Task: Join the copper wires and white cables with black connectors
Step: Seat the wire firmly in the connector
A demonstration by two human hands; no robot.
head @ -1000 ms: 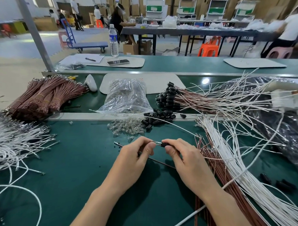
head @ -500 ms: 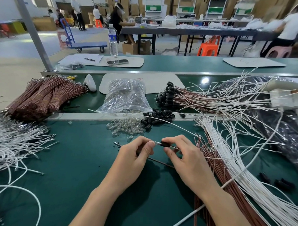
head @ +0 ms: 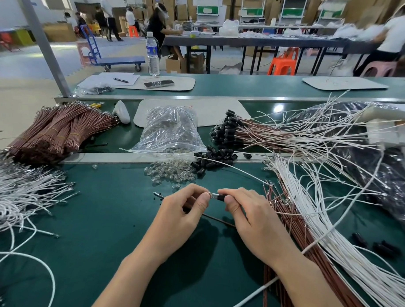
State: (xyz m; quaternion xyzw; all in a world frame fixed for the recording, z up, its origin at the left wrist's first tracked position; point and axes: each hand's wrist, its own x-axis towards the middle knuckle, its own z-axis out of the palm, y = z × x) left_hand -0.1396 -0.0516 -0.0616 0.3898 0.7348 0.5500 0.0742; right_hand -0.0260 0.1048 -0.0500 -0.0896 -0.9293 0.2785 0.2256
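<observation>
Over the green mat, my left hand (head: 183, 212) and my right hand (head: 247, 214) meet fingertip to fingertip. My right hand pinches a small black connector (head: 220, 196). My left hand pinches a small clear metal-tipped piece (head: 212, 195) at the connector's left end. A copper wire (head: 217, 219) lies on the mat under both hands, its terminal end showing left of my left hand. Loose black connectors (head: 210, 160) lie in a pile beyond my hands. White cables (head: 309, 216) and copper wires (head: 293, 225) fan out to the right.
A clear plastic bag (head: 170, 129) and small clear pieces (head: 171, 173) lie straight ahead. Bundled copper wires (head: 57, 132) are far left, white cables (head: 18, 193) near left. Finished wires with black connectors (head: 227, 129) lie behind right, against a dark plastic bag (head: 384, 173).
My hands stay together at the same spot; the fingers have shifted slightly on the black connector, and the clear piece now sits closer against its left end.
</observation>
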